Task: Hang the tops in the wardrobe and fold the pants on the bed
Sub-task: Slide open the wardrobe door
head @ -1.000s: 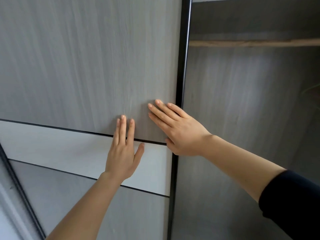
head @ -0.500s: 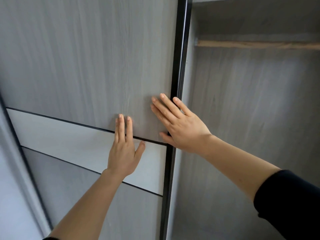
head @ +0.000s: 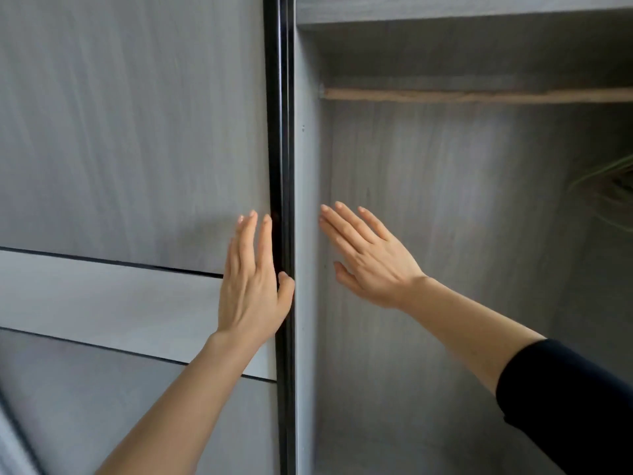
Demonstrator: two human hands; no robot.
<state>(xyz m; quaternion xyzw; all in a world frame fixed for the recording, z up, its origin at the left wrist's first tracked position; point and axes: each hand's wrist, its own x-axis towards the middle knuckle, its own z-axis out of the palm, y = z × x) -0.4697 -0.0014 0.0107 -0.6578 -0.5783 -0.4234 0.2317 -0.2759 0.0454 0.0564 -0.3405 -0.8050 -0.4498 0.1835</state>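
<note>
A grey wood-grain sliding wardrobe door [head: 137, 149] with a black edge fills the left half of the view. My left hand [head: 251, 279] lies flat on it with straight fingers, right beside the black edge, thumb on the frame. My right hand [head: 368, 257] is off the door, fingers straight, held in front of the wardrobe's inner side wall [head: 310, 200]. The open wardrobe compartment [head: 462, 269] on the right shows a wooden hanging rail [head: 479, 95] near the top. No tops or pants are in view.
A shelf board [head: 462, 10] runs above the rail. A blurred hanger-like shape [head: 613, 186] shows at the right edge inside the wardrobe. A paler horizontal band [head: 102, 296] crosses the door.
The door has slid left, uncovering more of the compartment and its side wall. My right hand has come off the door; my left hand now sits at the door's black edge.
</note>
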